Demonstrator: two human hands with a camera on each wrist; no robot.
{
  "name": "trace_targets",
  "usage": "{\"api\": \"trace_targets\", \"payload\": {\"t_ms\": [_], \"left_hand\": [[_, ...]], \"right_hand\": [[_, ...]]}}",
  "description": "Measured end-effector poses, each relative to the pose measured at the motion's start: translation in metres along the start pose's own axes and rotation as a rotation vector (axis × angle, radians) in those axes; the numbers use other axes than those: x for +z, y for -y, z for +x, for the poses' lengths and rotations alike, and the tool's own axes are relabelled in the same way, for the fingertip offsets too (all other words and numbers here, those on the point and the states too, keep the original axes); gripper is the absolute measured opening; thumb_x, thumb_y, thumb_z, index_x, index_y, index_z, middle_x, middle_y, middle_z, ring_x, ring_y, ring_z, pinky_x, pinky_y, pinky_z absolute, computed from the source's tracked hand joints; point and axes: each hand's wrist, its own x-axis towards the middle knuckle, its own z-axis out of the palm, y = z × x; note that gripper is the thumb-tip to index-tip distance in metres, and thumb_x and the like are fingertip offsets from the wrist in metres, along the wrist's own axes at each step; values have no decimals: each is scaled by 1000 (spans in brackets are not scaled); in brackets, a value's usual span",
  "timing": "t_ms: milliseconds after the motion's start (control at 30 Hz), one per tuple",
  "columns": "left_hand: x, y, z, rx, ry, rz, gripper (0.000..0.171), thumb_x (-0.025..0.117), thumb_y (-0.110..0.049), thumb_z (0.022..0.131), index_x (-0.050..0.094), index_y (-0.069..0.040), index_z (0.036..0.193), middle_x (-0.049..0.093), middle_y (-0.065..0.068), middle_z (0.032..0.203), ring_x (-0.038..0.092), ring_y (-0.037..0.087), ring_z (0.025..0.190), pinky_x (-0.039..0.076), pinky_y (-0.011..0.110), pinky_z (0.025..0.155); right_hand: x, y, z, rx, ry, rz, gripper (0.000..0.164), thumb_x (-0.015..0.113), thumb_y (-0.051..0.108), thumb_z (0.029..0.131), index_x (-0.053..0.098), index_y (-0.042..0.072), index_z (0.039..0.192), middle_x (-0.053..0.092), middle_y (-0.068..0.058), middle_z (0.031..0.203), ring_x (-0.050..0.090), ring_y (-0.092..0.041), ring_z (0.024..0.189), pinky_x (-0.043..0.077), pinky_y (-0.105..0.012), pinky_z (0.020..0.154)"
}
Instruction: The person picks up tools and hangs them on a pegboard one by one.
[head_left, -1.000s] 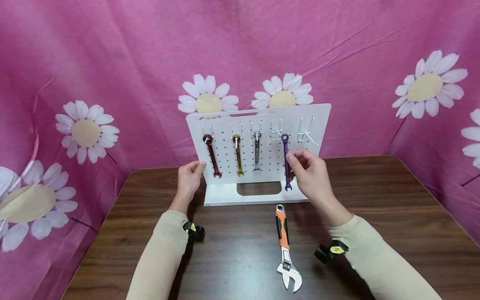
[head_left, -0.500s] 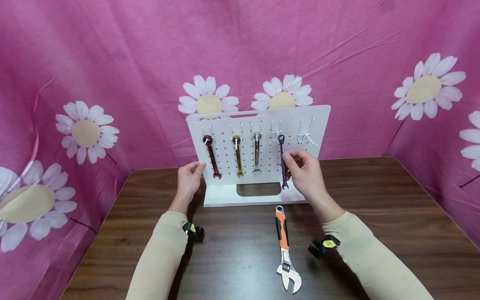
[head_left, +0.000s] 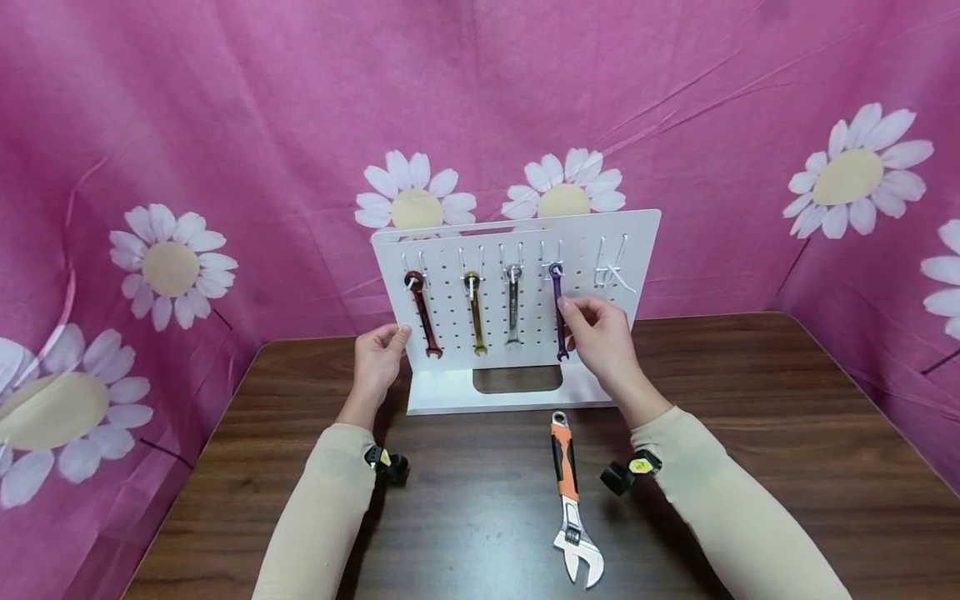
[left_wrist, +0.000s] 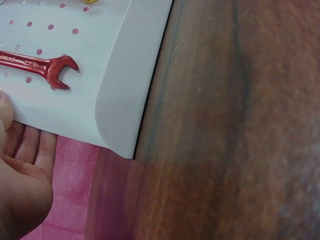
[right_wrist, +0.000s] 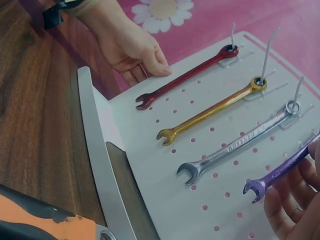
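My right hand pinches a purple combination wrench by its shaft, thumb in front. The wrench's ring end is at the fourth hook of the white pegboard, its open end pointing down. My left hand grips the board's left edge between thumb and fingers. Left of the purple wrench hang a red wrench, a gold wrench and a silver wrench, each by its ring end on a hook. In the left wrist view, the red wrench lies close to the left fingers.
An adjustable wrench with an orange and black handle lies on the wooden table in front of the board. A bare wire hook sits at the board's right. Behind hangs a pink cloth with daisies.
My right hand has moved left and slightly up with the purple wrench, bringing its ring end from beside the fourth hook onto it. The left hand stays on the board's edge.
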Motion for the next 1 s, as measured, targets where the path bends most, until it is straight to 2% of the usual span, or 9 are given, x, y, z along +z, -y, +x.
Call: {"api": "trace_targets", "payload": {"t_ms": [233,433,633,800,900,1000], "left_hand": [[0,2,1,-2,0,-4,26,73,-13,105,77,10,116,71,-1,73,64,4,72,55,12,69],[0,3,1,-5,5,11,27,73,-14,105,77,10,116,69,-3,72,63,4,70,55,14,69],[0,2,0,-3,8,5,26,73,-13,105,77,10,115,69,-5,72,64,4,71,56,14,70],[1,1,0,21,6,-9,25,73,-10,104,77,12,114,72,2,72,64,4,69,53,13,66],[1,2,0,24,1,-5,25,72,-10,105,76,13,114,70,0,69,61,1,67,52,13,65],[1,2,1,26,-2,3,26,72,-11,105,76,13,114,68,-2,67,59,-1,65,51,13,64]], "right_hand": [[6,-3,12,46,-4,-64,43,62,34,112,74,-7,119,69,-9,91,62,-13,75,54,-20,59],[8,-9,14,38,-6,-40,39,61,29,112,72,-8,118,70,-12,91,64,-13,76,61,-25,66],[7,-13,6,36,-6,2,32,56,19,113,67,-8,124,72,-27,114,69,-14,89,65,-29,81],[2,-13,-4,32,-7,-45,28,56,15,112,68,-6,125,72,-27,124,71,-21,99,65,-35,90],[-2,-13,-10,10,-5,-94,26,58,13,110,70,-5,122,73,-25,124,72,-23,99,65,-32,88],[-7,-14,-17,-28,16,-118,24,58,10,109,71,-7,119,74,-27,117,73,-20,92,64,-28,83]]}}
